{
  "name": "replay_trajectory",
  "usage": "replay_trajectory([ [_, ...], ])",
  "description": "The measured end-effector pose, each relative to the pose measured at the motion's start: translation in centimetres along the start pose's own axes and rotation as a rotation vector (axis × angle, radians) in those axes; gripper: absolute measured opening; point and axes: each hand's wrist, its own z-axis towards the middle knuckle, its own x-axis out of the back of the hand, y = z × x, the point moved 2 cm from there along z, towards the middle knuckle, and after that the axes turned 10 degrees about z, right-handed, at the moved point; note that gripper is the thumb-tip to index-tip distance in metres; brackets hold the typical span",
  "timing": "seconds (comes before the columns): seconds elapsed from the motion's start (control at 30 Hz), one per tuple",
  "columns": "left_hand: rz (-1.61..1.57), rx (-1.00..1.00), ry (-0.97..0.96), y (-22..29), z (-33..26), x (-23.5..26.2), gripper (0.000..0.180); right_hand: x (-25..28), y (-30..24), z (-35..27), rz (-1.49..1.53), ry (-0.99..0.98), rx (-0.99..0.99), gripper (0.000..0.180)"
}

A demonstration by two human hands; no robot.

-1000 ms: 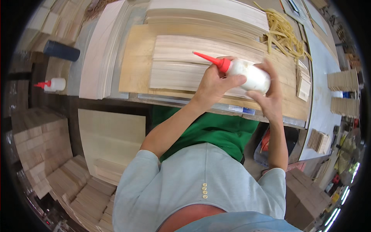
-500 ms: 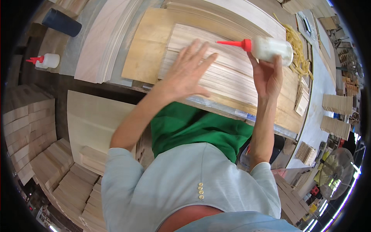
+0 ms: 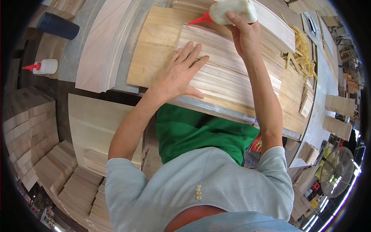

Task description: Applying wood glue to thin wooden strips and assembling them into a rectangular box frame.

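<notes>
The right hand [image 3: 243,33] is clenched around a white glue bottle [image 3: 234,9] at the far edge of the workbench [image 3: 309,127], the bottle lying almost level with its long axis across the bench and its red nozzle [image 3: 201,18] pointing left; its contents cannot be seen. The left hand [image 3: 179,73] lies flat, fingers spread and released, on the stack of thin wood strips [image 3: 232,73] on a plywood board [image 3: 154,46], while a second glue bottle [image 3: 44,66] lies beyond the bench's left edge

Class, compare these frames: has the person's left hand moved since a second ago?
Yes. The left hand has left the glue bottle, which the right hand grips, and dropped to lie flat on the wood strips.
</notes>
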Motion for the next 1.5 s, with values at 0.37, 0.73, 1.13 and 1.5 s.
replay_trajectory([
  [0.37, -0.002, 0.015, -0.006, 0.1, 0.2, 0.0, 0.105, -1.2, 0.0, 0.2, -0.193, -0.049, 0.020, 0.041],
  [0.73, -0.014, 0.045, -0.050, 0.3, 0.3, 0.1, 0.106, -0.6, -1.4, 0.3, -0.389, -0.087, 0.087, 0.051],
  [1.13, 0.052, 0.097, -0.159, 0.9, 0.7, 0.4, 0.107, 5.6, -8.7, -3.5, -0.685, 0.083, 0.149, 0.055],
  [1.5, 0.094, 0.168, -0.231, 2.3, 1.6, 1.0, 0.110, 17.3, -15.3, -7.9, -0.388, 0.124, 0.170, 0.043],
])
